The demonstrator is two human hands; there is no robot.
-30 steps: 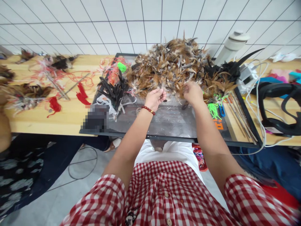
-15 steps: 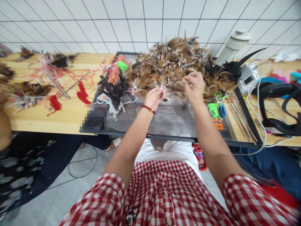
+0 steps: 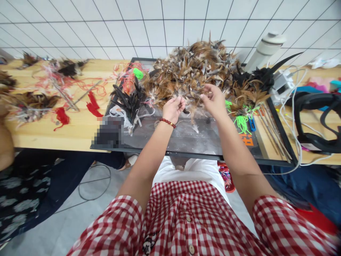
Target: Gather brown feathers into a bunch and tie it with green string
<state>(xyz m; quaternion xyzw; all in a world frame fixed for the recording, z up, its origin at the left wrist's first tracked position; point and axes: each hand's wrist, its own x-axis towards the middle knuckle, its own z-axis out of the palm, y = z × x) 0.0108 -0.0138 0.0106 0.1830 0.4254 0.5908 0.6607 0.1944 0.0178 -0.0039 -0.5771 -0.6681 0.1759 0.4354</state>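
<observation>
Left hand: pinched closed, contents unclear, before brown feather pile | right hand: half-open, loosely curled, at pile's front right

I hold the left arm and right arm extended forward: left hand curled, thumb against fingers; right hand loosely bent, thumb and index finger apart.

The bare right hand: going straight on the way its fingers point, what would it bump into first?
Probably the big heap of brown and grey feathers, just ahead of the bare right hand; depth is unclear, so the two may be touching.
</observation>
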